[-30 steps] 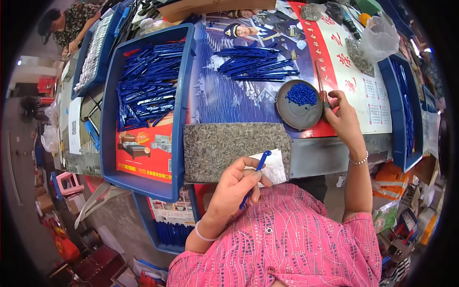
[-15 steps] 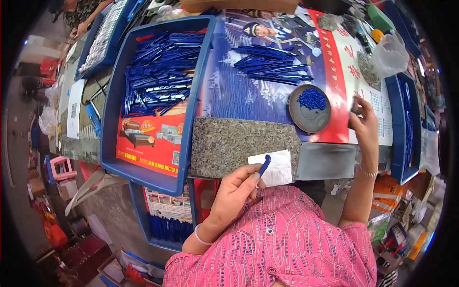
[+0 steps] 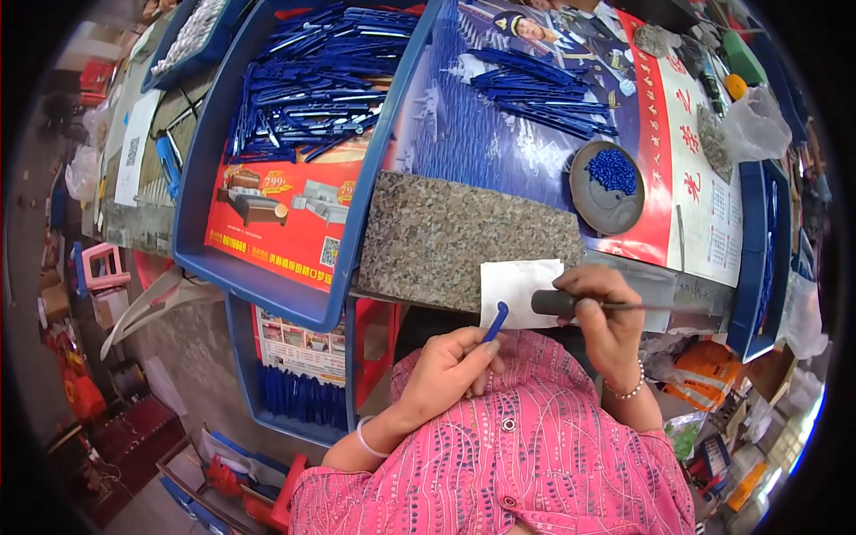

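My left hand is closed, pinching a slim blue piece between thumb and fingers. Its rounded tip sticks up over a white paper, which lies at the front edge of a speckled stone slab. My right hand grips a dark-handled tool just right of the blue piece, not touching it. The tool's thick end faces left, and its thin shaft runs out to the right past my fingers. Behind it stands a round dish with a heap of small blue bits.
A blue tray on the left holds many slender blue pieces; more of them lie loose on the poster-covered table. A lower tray sits below the table's edge. Another blue tray stands at the right, near a clear plastic bag.
My right hand came from beside the dish, toward me and leftward, bringing the dark-handled tool near the blue piece. My left hand still pinches that piece. The whole view has shifted somewhat.
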The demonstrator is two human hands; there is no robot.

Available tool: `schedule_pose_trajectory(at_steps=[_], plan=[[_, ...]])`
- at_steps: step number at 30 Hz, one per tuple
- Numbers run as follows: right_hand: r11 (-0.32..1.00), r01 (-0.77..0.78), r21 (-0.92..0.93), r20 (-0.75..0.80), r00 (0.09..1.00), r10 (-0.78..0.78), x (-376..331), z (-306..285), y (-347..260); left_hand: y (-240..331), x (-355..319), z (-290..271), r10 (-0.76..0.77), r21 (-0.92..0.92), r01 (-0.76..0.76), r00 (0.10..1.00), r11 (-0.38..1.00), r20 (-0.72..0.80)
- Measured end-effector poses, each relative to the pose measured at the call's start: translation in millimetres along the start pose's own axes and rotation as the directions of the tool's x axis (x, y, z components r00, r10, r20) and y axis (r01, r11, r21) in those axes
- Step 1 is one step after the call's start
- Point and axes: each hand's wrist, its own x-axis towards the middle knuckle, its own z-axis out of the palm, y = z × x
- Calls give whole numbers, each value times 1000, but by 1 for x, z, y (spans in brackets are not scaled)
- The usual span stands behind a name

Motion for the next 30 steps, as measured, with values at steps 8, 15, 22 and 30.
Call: schedule_pose_trajectory(at_steps=[8,15,22,30], plan=[[927,218,-304,141,973,-183,-4,19,-5,-14,17,1,-68,-129,66,998,990,-15],[913,239,-332,204,963,-178,-5,31,-7,-18,28,4,27,-169,-27,1000,985,-3],[704,668,-244,-64,713,-698,-10,37,-36,-12,24,3,25,-161,-32,999,986,-42],[832,348,-431,231,934,-272,13,38,-20,-14,29,-1,7,-120,-16,997,993,-72]])
